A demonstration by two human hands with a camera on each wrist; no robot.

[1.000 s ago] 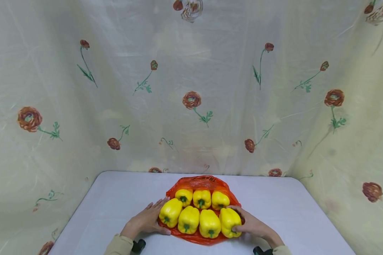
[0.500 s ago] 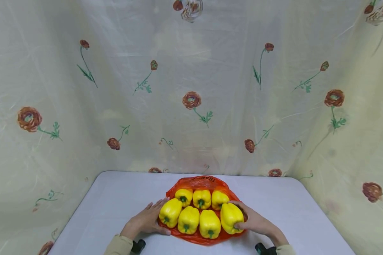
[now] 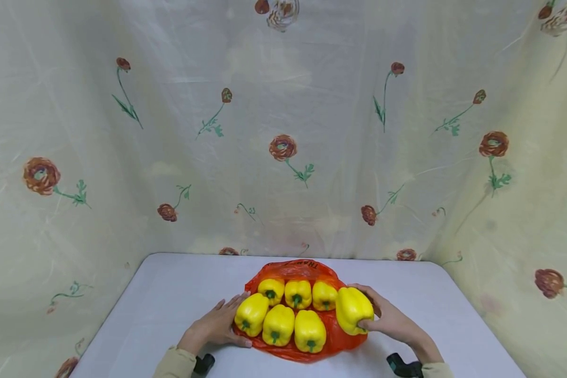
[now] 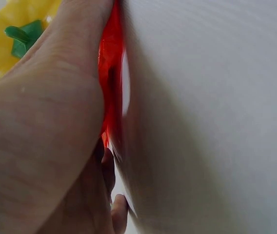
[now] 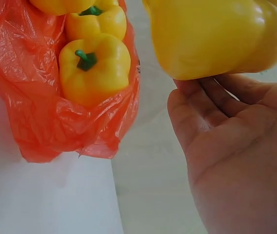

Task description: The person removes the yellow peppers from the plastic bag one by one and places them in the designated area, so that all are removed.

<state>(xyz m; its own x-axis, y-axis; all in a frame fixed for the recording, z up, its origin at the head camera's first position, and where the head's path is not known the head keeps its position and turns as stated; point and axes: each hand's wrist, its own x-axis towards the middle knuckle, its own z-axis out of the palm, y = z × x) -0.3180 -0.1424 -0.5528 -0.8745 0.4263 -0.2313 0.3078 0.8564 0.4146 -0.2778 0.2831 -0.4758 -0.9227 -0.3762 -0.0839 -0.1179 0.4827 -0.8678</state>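
My right hand (image 3: 393,318) grips a yellow bell pepper (image 3: 352,308), thumb near its stem end and fingers round the far side. In the right wrist view this bell pepper (image 5: 221,36) hangs apart from the red plastic bag (image 5: 36,117). Several more yellow bell peppers (image 3: 278,325) lie in two rows in the bag (image 3: 340,336), stems towards me. My left hand (image 3: 216,323) rests at the bag's left edge, fingers extended beside the leftmost bell pepper (image 3: 252,315). The left wrist view shows part of a bell pepper (image 4: 21,36) behind that hand; most fingers are hidden.
A white table (image 3: 179,283) carries the bag. Behind and on both sides hangs a pale curtain (image 3: 331,220) printed with flowers. Dark wrist devices, such as the right one (image 3: 403,366), sit near both cuffs.
My right hand has lifted the front-right bell pepper up and to the right, away from the front row, baring the red bag there. The left hand stays in place.
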